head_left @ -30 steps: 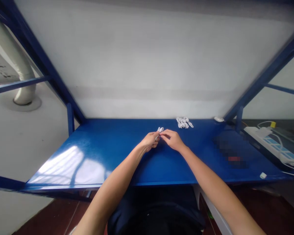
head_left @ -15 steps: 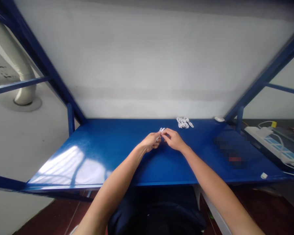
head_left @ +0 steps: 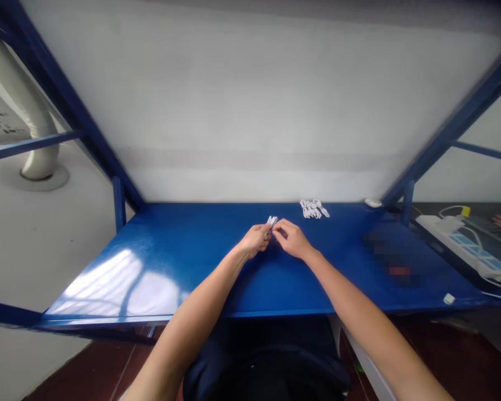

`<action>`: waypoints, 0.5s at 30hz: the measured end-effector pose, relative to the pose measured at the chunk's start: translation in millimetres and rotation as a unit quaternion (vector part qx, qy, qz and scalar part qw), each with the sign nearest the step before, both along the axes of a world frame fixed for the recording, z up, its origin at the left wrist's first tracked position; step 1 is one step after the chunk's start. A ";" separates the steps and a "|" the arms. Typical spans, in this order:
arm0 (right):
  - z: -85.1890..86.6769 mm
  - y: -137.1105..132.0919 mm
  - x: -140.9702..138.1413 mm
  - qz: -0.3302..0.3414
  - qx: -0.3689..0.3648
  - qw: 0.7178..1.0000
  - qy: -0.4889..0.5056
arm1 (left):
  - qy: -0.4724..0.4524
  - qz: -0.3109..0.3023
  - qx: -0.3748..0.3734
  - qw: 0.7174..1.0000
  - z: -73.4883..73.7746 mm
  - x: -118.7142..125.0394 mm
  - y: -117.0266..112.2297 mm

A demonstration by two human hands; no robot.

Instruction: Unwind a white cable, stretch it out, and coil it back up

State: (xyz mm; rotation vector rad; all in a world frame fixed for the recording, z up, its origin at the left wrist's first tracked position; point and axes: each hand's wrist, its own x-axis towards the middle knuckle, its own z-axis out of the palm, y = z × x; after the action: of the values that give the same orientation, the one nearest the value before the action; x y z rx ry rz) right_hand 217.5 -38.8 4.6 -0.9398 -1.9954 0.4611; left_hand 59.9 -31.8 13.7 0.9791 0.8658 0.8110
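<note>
Over the middle of the blue table (head_left: 183, 262), my left hand (head_left: 255, 240) and my right hand (head_left: 291, 239) meet fingertip to fingertip. Both are closed in a pinch on a small white looped cable (head_left: 271, 221), whose end sticks up between them. A small pile of similar white bundled cables (head_left: 314, 209) lies at the back of the table, a little right of my hands.
A white power strip with blue sockets (head_left: 467, 248) lies on the dark surface to the right. A small white object (head_left: 373, 203) sits in the table's back right corner, another white piece (head_left: 448, 299) near its front right edge. Blue frame posts (head_left: 119, 201) flank the table.
The white cable's tip dipped between my fingers, then rose again. My hands stay in the same place.
</note>
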 end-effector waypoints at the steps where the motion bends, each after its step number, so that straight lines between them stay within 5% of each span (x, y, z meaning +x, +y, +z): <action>1: -0.5 -0.6 -1.3 -0.006 0.003 1.000 -0.001 | 0.009 0.006 0.003 1.000 -1.0 1.0 -0.4; 8: 1.9 -2.2 -4.9 -0.078 -0.035 0.996 -0.028 | 0.035 0.017 0.013 0.999 -5.0 7.7 -4.0; 15: -1.8 6.1 -2.1 -0.042 -0.299 0.941 0.150 | 0.123 0.012 0.131 0.984 -9.4 2.3 1.4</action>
State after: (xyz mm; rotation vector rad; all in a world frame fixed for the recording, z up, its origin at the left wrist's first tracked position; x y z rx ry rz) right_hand 215.4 -32.6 2.7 -1.2267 -1.5470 1.1314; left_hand 62.2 -30.4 4.3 1.3235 1.0002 0.8498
